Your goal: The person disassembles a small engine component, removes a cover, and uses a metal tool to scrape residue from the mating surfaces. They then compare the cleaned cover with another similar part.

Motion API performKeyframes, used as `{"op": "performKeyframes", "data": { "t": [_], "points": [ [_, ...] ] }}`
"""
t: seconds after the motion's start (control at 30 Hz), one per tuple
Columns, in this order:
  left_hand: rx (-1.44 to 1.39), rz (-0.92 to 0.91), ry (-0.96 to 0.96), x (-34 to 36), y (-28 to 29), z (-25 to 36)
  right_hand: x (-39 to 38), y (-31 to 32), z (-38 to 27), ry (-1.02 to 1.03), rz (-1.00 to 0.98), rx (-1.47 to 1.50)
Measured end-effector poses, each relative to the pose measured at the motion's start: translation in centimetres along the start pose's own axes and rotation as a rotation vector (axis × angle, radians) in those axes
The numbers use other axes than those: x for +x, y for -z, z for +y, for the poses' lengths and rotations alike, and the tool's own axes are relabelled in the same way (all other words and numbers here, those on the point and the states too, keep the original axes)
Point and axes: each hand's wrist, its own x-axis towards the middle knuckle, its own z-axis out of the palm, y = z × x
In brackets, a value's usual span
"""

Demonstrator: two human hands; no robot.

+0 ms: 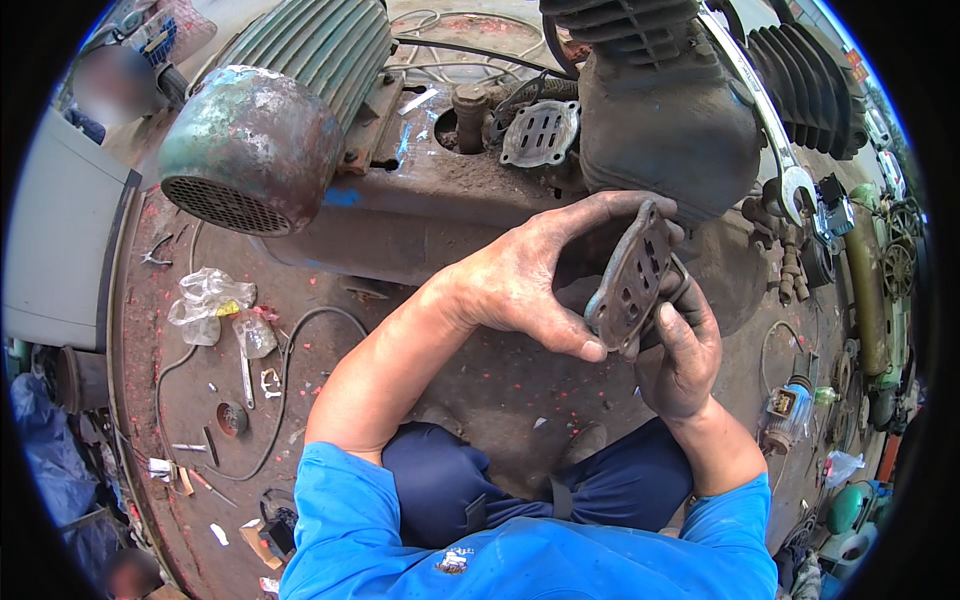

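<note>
A dark metal valve plate (630, 284) with rows of slots is held up, tilted on edge, in front of a compressor block (668, 135). My left hand (535, 275) spans it, thumb at its lower corner and fingers round its top. From the other side, my right hand (685, 345) grips its lower right edge between thumb and fingers; part of those fingers is hidden behind the plate. A second, lighter slotted valve plate (541, 133) lies on the dirty tank top beside the block.
A green ribbed motor (262, 140) stands at the far left on the tank (400, 225). A large wrench (765, 110) rests against the finned cylinders at right. On the floor at left are plastic bags (215, 305), a wrench (247, 378), a cable (285, 370) and small tools.
</note>
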Motion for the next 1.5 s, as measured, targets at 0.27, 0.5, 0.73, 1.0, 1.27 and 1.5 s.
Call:
{"op": "performKeyframes", "data": {
  "t": [0.27,0.5,0.73,1.0,1.27,1.5],
  "points": [
    [-0.126,-0.008,0.091,-0.6,0.0,0.1,1.2,-0.4,0.1,-0.12,-0.07,0.111],
    [0.01,-0.039,0.091,-0.9,0.5,0.7,1.6,0.0,0.1,-0.166,-0.16,0.205],
    [-0.002,-0.073,0.184,-1.3,0.8,1.3,1.8,0.8,0.6,-0.119,-0.225,0.31],
    [0.242,0.612,0.076,-2.7,4.4,1.9,1.5,1.7,0.1,-0.12,-0.097,0.326],
    [1.205,0.788,-0.073,-2.0,4.9,0.5,1.0,1.6,0.2,-0.253,-0.085,0.154],
    [1.845,0.506,-0.079,-0.8,3.8,-1.7,0.5,1.6,-0.1,-0.241,-0.095,0.122]
  ]
}}
